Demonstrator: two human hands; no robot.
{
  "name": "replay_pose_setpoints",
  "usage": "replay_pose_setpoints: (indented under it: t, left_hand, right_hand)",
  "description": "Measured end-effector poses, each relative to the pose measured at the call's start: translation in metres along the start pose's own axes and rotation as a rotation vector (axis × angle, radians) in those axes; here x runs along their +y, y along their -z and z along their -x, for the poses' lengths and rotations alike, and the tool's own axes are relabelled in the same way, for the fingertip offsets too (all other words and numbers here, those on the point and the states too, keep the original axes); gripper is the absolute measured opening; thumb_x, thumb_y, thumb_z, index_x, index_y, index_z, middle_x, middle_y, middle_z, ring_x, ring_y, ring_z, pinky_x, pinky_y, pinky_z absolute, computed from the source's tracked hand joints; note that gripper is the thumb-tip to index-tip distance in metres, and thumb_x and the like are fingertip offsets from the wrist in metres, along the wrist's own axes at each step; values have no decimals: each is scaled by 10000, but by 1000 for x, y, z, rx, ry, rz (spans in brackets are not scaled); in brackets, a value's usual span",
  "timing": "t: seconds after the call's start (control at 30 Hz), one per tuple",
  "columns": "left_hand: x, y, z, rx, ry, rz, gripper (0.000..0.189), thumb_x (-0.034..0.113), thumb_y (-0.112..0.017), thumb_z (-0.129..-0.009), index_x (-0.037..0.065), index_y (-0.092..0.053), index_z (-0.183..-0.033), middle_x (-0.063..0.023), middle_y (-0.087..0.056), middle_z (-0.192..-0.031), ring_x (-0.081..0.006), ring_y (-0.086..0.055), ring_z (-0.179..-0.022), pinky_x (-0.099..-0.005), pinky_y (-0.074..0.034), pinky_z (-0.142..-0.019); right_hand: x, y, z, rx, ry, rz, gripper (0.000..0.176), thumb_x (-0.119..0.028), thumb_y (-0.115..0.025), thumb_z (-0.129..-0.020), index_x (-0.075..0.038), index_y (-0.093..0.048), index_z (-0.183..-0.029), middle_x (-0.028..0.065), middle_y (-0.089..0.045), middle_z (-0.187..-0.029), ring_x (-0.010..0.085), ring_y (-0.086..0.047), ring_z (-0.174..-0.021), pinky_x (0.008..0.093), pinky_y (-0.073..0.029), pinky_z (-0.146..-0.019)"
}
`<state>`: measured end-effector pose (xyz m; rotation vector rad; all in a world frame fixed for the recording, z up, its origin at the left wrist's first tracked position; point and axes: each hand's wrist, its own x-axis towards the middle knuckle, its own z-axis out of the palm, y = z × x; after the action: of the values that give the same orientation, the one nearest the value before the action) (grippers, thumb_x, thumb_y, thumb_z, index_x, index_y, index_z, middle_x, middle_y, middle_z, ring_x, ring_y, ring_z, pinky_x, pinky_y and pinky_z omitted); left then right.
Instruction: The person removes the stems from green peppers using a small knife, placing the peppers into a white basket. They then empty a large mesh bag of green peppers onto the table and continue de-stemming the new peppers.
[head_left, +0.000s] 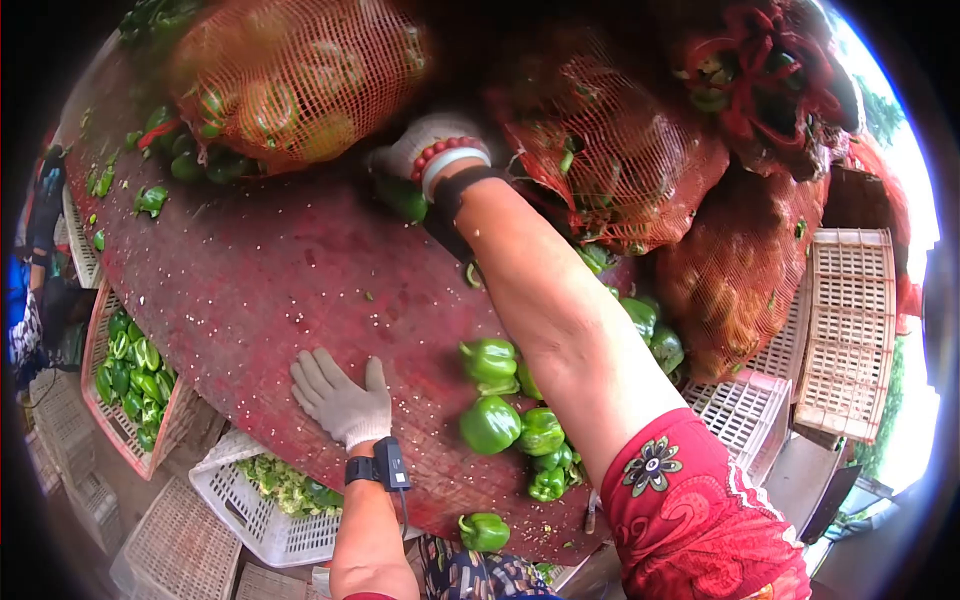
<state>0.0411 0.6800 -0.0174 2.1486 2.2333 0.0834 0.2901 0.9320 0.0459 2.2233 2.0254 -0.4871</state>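
Note:
My left hand (345,398), in a pale work glove, lies flat on the red tabletop (270,270) with its fingers spread and nothing in it. My right hand (432,148), also gloved, reaches to the far side between two mesh sacks; its fingertips are in shadow and mostly hidden. Right beside that hand, by the wrist, is a dark green bell pepper (402,198); whether the fingers grip it I cannot make out. Several green bell peppers (490,425) sit in a group below my right forearm. A single bell pepper (484,531) rests at the near edge.
Full mesh sacks (300,85) stand along the far side, with another sack (740,270) at the right. Below the left edge are a crate of peppers (97,395) and a white crate with green scraps (265,535). Stacked crates (850,330) stand right. A person (40,250) is far left.

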Motion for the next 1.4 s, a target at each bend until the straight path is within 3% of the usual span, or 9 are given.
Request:
replay_pose_setpoints:
  t: [0.2, 0.27, 0.4, 0.53, 0.8, 1.0, 1.07, 1.17, 1.4]
  left_hand:
    - [-3, -2, -1, 29, -5, 22, 856, 510, -731, -896, -30, -464, -1504, -224, -427, -1598, -417, -337, -1519, -572, -257, -1249]
    - [-2, -2, 0, 26, 3, 31, 851, 506, -730, -898, -30, -466, -1504, -225, -427, -1598, -416, -333, -1521, -569, -256, -1250]
    - [-1, 0, -2, 23, 9, -28, 856, 527, -710, -909, -25, -461, -1514, -226, -417, -1609, -407, -327, -1529, -557, -251, -1254]
    - [3, 2, -1, -68, 49, -141, 829, 560, -643, -957, -10, -456, -1531, -202, -398, -1636, -374, -303, -1551, -548, -224, -1265]
    - [-6, -14, 2, 173, -116, -113, 774, 540, -667, -967, 7, -485, -1497, -198, -511, -1547, -389, -429, -1467, -556, -343, -1202]
    - [-3, -13, 2, 115, -65, -168, 766, 545, -652, -980, 11, -479, -1502, -207, -470, -1575, -393, -434, -1461, -557, -372, -1180]
    - [-1, -13, 2, 114, -61, -176, 763, 544, -649, -983, 11, -480, -1503, -207, -474, -1573, -389, -438, -1459, -557, -374, -1177]
    - [-4, -17, 2, 146, -89, -172, 753, 540, -645, -988, 7, -488, -1496, -209, -492, -1558, -388, -444, -1455, -554, -379, -1172]
    - [-2, -17, 5, 133, -101, -183, 742, 526, -640, -993, -20, -505, -1477, -239, -500, -1549, -413, -459, -1439, -554, -386, -1165]
  right_hand:
    - [2, -14, 124, -440, -30, 102, 557, -371, -718, -866, -156, -669, -1377, 189, -490, -1558, 369, -591, -1332, 484, -543, -1032]
    - [-1, -5, 149, -520, -42, 143, 548, -392, -738, -862, -152, -676, -1351, 210, -554, -1445, 399, -605, -1277, 509, -546, -1021]
    - [-3, 12, 85, 294, -17, -132, 546, -425, -775, -838, -103, -668, -1266, 193, -535, -1404, 408, -566, -1257, 507, -549, -1000]
    - [6, 1, 23, -17, 104, -502, 632, -437, -698, -854, -139, -638, -1407, 212, -622, -1400, 423, -602, -1281, 485, -503, -1068]
    - [48, -14, 162, -66, -153, -339, 450, -242, -665, -851, -127, -664, -1286, 237, -663, -1131, 425, -660, -1117, 506, -552, -943]
    - [105, 33, 298, 61, -417, -435, 608, -374, -763, -786, -160, -637, -1341, 216, -649, -1173, 414, -640, -1151, 491, -540, -977]
    - [120, 57, 317, -316, -501, -315, 726, -519, -795, -779, -151, -631, -1382, 211, -633, -1311, 405, -633, -1201, 480, -526, -1020]
    - [152, 19, 309, 280, -500, -192, 701, -532, -791, -790, -95, -654, -1321, 167, -657, -1246, 373, -620, -1198, 481, -519, -1021]
    - [173, -34, 245, 98, -538, -240, 743, -496, -769, -824, -149, -533, -1437, 199, -635, -1314, 404, -661, -1176, 492, -552, -965]
